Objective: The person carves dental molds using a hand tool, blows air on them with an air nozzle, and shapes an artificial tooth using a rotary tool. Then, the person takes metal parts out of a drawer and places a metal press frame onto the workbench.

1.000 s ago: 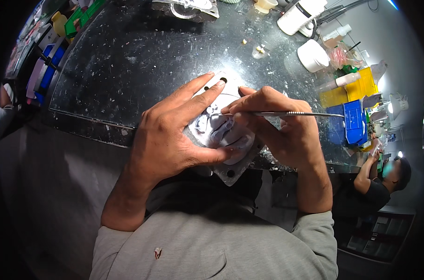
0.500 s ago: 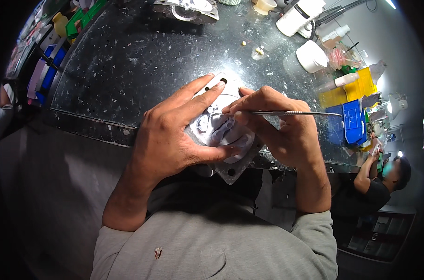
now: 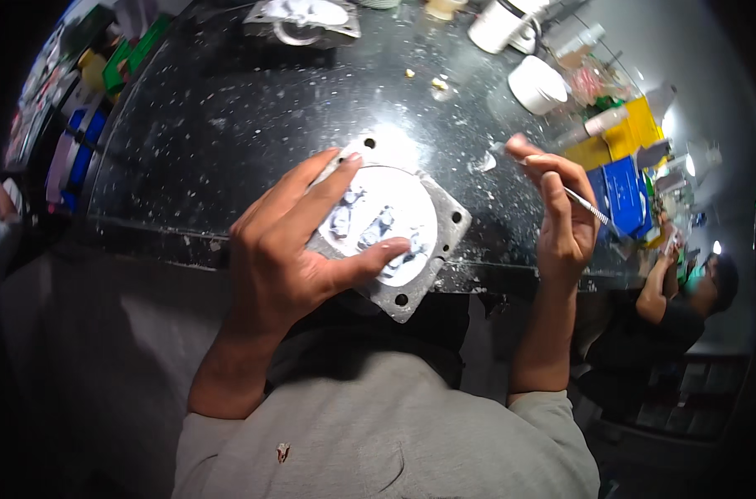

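Since the earlier frame, I see the right hand (image 3: 567,204) swung off the work and out to my right, carrying its tool along, while the left hand stays put.

The black bench (image 3: 166,162) spans my view. On its right side sit a yellow bin (image 3: 641,126), a pale cylinder lying at its edge, and a blue bin (image 3: 621,193) whose contents I can't make out. The grey metal frame (image 3: 401,306) holds a round white filling (image 3: 415,200) with dark-shadowed hollows; its near corner reaches past the bench edge. A second metal frame (image 3: 332,32), also with white material in it, lies at the far side. Near the bins I have a white jug (image 3: 496,27) and a white tub (image 3: 537,86); their insides are hidden from me. Any lettering is too small to read.

The main frame lies directly under the left hand, whose fingers and thumb are spread apart, resting on it. It is well apart from the right hand, which is closed around a slim metal tool (image 3: 588,205). Smallest are the pale crumbs (image 3: 439,84) beyond the frame.
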The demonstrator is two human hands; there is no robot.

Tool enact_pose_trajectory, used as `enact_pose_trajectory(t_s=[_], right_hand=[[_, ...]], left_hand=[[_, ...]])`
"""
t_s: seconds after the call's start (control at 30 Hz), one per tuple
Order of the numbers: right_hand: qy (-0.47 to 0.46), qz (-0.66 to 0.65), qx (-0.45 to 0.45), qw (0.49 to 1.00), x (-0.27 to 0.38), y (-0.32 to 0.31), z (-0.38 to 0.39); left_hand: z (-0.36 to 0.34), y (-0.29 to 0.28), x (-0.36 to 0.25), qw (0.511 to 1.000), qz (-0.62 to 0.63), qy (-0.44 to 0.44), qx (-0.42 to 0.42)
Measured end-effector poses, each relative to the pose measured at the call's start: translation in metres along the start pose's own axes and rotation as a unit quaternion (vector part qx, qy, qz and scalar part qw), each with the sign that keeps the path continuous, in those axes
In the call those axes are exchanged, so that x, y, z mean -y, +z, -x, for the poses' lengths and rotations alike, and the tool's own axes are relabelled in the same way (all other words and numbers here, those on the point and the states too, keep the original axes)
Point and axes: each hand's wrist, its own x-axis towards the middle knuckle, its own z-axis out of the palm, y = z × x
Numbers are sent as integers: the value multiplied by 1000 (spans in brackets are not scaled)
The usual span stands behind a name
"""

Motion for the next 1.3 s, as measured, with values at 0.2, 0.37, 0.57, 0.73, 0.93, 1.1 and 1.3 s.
enact_pose_trajectory(t_s=[0.2, 0.37, 0.57, 0.73, 0.93, 1.1, 1.3], right_hand=[[166, 255, -142, 942, 2, -2, 44], [109, 425, 17, 898, 1, -13, 61], [0, 363, -187, 913, 26, 3, 142], [137, 297, -334, 884, -29, 26, 258], [147, 262, -243, 922, -103, 20, 293], [183, 130, -327, 918, -79, 16, 299], [210, 44, -54, 975, 20, 50, 305]], left_hand=[[-14, -9, 13, 942, 244, -226, -40], [-75, -20, 10, 931, 45, -258, 255], [-54, 1, 17, 948, 122, -237, 172], [1, -18, -24, 874, 447, -192, -13], [82, -42, -27, 797, 519, -278, -134], [199, -59, 6, 773, 474, -368, -208], [249, -33, 29, 783, 330, -415, -325]])
